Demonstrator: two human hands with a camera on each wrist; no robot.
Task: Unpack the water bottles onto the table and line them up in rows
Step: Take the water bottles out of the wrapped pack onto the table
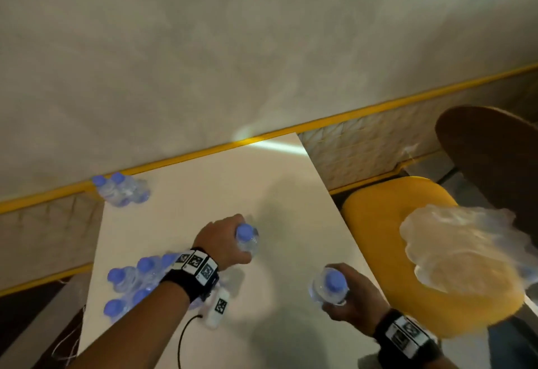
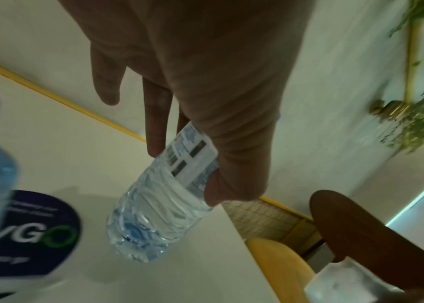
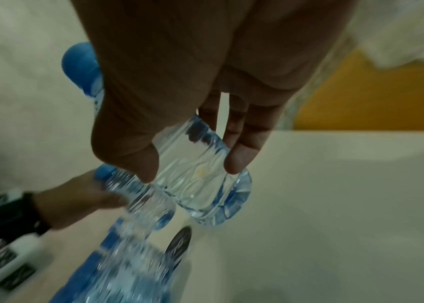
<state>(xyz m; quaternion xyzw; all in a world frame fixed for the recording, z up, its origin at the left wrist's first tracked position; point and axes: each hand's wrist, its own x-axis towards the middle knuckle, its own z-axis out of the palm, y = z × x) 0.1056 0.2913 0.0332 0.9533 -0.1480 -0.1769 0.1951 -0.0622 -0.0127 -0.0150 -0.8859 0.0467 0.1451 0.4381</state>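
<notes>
Gripping one small water bottle in the left hand over mid-table and another bottle in the right hand near the table's right edge, both looked thin-walled, squishy, probably best held mid-body.

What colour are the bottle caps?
Blue, clearest in the head view on the cap of the right hand's bottle.

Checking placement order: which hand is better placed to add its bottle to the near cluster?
Probably left: the left hand holds its bottle nearer the near cluster than the right hand.
</notes>
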